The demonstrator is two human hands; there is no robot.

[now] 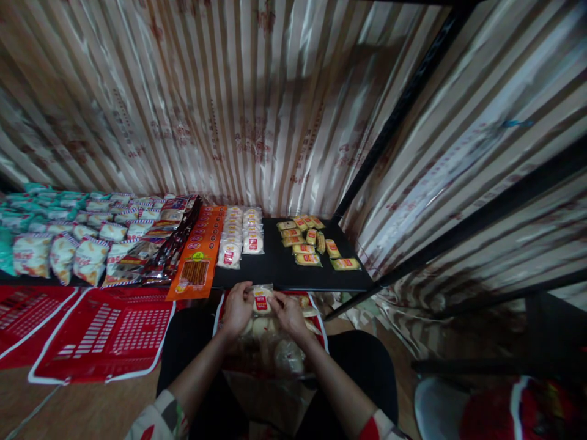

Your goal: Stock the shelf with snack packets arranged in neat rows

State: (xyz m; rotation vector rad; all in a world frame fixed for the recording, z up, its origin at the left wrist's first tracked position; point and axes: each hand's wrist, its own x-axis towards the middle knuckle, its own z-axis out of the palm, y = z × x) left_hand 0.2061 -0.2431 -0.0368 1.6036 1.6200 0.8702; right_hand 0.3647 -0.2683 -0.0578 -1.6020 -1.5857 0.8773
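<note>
Between my two hands is a small clear packet with a red label (262, 300), its contents pale. My left hand (238, 310) grips its left edge, and my right hand (288, 313) pinches the right edge. Both are closed on it, above a red basket with a white rim (324, 333) that sits between my knees. Inside the basket lie more pale, clear-wrapped packets (290, 357). Just beyond my hands, on the black shelf (270, 276), two rows of similar white packets (229, 252) with red labels stand lined up.
Yellow-wrapped packets (308, 259) lie loosely on the shelf's right part. Left of the white rows are an orange snack bag (195, 269), dark red bags (160, 241) and many white and teal bags (92, 260). A red basket (110, 330) stands at left; black frame bars (435, 250) cross the right side.
</note>
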